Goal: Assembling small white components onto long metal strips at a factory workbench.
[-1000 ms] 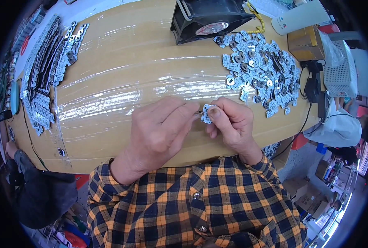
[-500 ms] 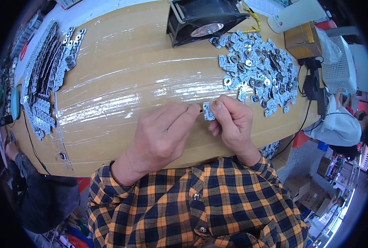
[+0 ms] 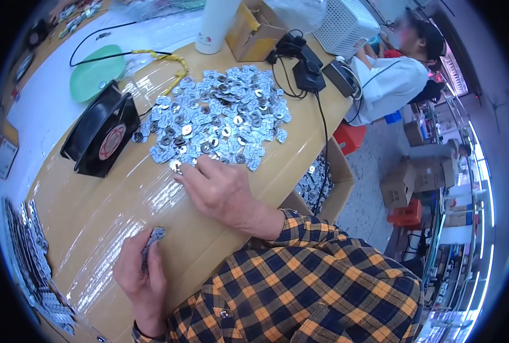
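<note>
My left hand, near the table's front edge, is closed round a short stack of small blue-grey plates that shows between thumb and fingers. To its right and farther off, my right hand reaches palm down to the near edge of a loose pile of similar plates, many with round metal discs. Its bent fingertips are pinched at a small plate with a shiny disc; the fingers partly hide their grip.
A black fan stands left of the pile, near a green dish. Rows of stacked plates lie far left. Behind the pile are a white cup, a cardboard box and black adapters. Another person sits at right.
The view has swung right. My hands, which were together at one plate, have parted: the right has moved to the pile, while the left now holds a stack lower down.
</note>
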The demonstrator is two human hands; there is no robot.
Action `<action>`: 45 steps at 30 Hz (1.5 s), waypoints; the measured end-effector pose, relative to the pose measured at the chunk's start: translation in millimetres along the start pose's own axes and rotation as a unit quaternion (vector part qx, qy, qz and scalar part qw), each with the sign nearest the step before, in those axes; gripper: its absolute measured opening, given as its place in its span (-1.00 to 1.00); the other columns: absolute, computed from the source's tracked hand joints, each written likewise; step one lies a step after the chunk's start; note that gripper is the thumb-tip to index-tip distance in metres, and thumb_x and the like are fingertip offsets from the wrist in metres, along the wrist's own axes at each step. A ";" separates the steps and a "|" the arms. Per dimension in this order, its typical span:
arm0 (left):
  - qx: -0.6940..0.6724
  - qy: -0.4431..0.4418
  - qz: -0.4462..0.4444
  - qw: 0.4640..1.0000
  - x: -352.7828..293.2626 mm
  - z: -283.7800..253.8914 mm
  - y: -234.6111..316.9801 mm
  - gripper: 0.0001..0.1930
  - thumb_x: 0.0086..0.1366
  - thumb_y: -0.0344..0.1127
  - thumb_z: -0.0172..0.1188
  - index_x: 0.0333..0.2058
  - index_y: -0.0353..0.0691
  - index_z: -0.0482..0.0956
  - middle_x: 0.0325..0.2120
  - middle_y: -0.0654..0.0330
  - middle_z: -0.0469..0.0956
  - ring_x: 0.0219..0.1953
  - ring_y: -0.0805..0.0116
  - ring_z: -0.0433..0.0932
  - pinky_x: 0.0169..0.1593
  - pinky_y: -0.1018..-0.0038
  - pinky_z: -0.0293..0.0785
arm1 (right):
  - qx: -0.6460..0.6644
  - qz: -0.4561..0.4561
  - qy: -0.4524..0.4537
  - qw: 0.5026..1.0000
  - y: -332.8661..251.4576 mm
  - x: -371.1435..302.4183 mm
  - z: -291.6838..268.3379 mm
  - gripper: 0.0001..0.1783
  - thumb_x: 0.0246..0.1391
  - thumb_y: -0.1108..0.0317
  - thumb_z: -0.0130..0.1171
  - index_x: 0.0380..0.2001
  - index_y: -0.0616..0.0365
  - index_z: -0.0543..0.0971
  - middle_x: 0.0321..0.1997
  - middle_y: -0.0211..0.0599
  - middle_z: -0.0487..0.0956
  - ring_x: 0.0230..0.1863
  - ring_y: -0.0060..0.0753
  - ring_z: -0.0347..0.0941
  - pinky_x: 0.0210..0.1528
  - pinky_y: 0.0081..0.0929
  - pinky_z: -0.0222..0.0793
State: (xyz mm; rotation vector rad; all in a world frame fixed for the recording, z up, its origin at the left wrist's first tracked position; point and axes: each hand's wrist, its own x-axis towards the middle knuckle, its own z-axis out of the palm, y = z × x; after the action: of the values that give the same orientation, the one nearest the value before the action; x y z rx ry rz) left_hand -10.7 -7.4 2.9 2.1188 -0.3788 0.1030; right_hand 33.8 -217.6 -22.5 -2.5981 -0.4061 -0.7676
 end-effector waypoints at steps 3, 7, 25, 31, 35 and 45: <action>-0.022 0.013 -0.018 1.000 0.5 2.7 -2.4 -0.82 0.15 -0.62 0.16 -0.24 -0.38 0.58 -0.49 0.08 0.53 -0.53 0.30 0.50 -0.41 0.50 0.39 | -0.014 0.022 0.043 0.999 7.7 2.0 -0.5 -0.85 0.00 0.40 0.27 -0.50 0.14 0.48 -0.62 -0.34 0.32 -0.67 -0.36 0.36 -0.69 -0.38 0.23; -0.039 -0.001 -0.038 0.999 0.8 2.8 -0.8 -0.88 0.18 -0.57 0.16 -0.28 -0.39 0.57 -0.51 0.11 0.53 -0.54 0.38 0.48 -0.44 0.53 0.35 | -0.015 0.026 0.028 0.999 13.3 1.9 -2.0 -0.85 0.01 0.40 0.25 -0.51 0.15 0.48 -0.64 -0.34 0.31 -0.66 -0.36 0.38 -0.69 -0.41 0.23; -0.279 -0.072 -0.156 0.945 -3.2 -13.5 -5.7 -0.89 0.27 -0.48 0.19 -0.26 -0.38 0.61 -0.49 0.21 0.58 -0.60 0.63 0.32 -0.50 0.74 0.16 | 0.569 -0.001 -0.178 0.803 -16.4 -15.4 -10.7 -0.68 0.23 0.35 0.08 -0.58 0.23 0.33 -0.64 -0.15 0.39 -0.59 0.00 0.37 -0.53 -0.22 0.21; -0.273 -0.078 -0.137 0.949 -1.2 -12.9 -0.7 -0.89 0.28 -0.49 0.18 -0.27 -0.39 0.61 -0.48 0.20 0.58 -0.59 0.63 0.33 -0.49 0.73 0.15 | 0.546 -0.025 -0.193 0.815 -15.9 -17.8 -8.8 -0.66 0.22 0.31 0.10 -0.59 0.21 0.33 -0.66 -0.14 0.40 -0.58 0.02 0.39 -0.53 -0.20 0.22; -0.267 -0.092 -0.158 0.946 -1.5 -16.7 -2.1 -0.89 0.28 -0.48 0.17 -0.26 -0.40 0.61 -0.48 0.20 0.57 -0.58 0.62 0.34 -0.48 0.73 0.16 | 0.552 -0.014 -0.197 0.810 -14.6 -16.6 -12.7 -0.66 0.21 0.30 0.10 -0.60 0.20 0.33 -0.67 -0.12 0.39 -0.57 0.04 0.39 -0.53 -0.20 0.22; -0.237 -0.108 -0.141 0.955 -0.7 -15.1 3.8 -0.90 0.27 -0.47 0.19 -0.30 -0.40 0.60 -0.52 0.23 0.54 -0.56 0.59 0.35 -0.46 0.71 0.18 | 0.546 -0.036 -0.220 0.808 -16.1 -22.5 -5.1 -0.63 0.22 0.26 0.10 -0.60 0.21 0.32 -0.67 -0.06 0.38 -0.55 0.11 0.38 -0.53 -0.17 0.22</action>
State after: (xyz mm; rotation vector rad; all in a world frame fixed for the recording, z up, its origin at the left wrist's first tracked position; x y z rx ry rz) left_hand -11.4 3.5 14.1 1.6860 -0.1986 -0.3566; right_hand 7.2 -209.4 -26.7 -1.5972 -0.7910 0.1256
